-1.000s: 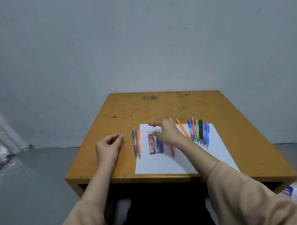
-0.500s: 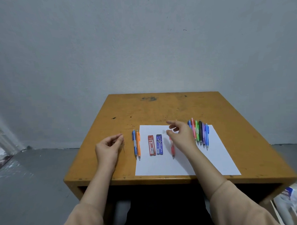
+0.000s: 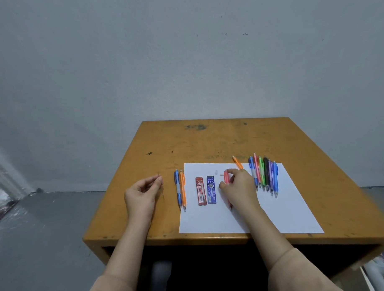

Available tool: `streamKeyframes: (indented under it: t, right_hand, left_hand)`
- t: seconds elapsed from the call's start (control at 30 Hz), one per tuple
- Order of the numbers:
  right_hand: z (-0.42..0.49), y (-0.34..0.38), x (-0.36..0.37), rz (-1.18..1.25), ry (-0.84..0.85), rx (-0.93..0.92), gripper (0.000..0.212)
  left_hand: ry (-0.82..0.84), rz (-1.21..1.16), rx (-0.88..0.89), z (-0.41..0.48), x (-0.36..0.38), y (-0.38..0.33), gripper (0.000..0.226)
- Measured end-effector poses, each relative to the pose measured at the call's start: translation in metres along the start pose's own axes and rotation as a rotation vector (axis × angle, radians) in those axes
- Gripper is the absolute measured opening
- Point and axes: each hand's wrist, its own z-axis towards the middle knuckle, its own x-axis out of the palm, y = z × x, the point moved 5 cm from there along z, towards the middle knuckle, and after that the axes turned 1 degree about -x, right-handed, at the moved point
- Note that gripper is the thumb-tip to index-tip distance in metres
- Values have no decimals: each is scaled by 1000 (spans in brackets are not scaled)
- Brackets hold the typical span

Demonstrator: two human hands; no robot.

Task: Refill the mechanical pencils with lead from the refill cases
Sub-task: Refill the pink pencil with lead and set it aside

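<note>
Left-hand fingertips: thumb and forefinger closed together, pinching a thin dark lead that protrudes slightly above the pinch and further below it (one stick or several: not resolvable). Remaining fingers of the left hand curled loosely toward the palm, with the hand over bare table left of the paper. Right-hand fingertips: thumb and forefinger curved around the upper end of the pink pencil, one on each side, apparently clamping it; other fingers of the right hand folded over the barrel. Pink pencil flat on the white paper, tip toward the near edge, lower barrel emerging from under the hand. Just beyond its upper end, two small loose pieces on the paper: a white cap and a pale translucent piece. Immediately left of the right hand, red refill case and blue refill case, flat, side by side, lengthwise toward the person. Further left, along the paper's left edge, blue-and-white pencil and left orange pencil, parallel and touching. Behind the right hand, slanted orange pencil, partly hidden by the fingers. To the right, row of six pencils packed together at the far right of the paper, tips toward the person. Underneath everything, worn yellow-brown table; beyond it, grey wall; at left, grey floor.
</note>
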Motion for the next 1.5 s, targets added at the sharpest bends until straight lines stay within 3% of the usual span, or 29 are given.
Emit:
streamKeyframes:
  t: [0.17,0.5,0.83,1.17,1.5]
  right_hand:
    - [-1,4,2,-75,-25,-24,12]
    - [0,-2,-4,85,-23,49,22]
    - [-13,13,-22,234,45,-63,31]
    - [-38,29,-40,235,82,-141,32]
    - [-58,33,-44,291,126,-164,33]
  left_hand:
    - [0,-25,-21,1,-1,2,13]
    - [-8,5,-28,-3,1,-3,19]
    - [-15,76,-22,-3,4,-9,18]
    - [-1,-94,-24,-13,18,-38,8]
    - [129,-261,-197,-46,41,-59,10]
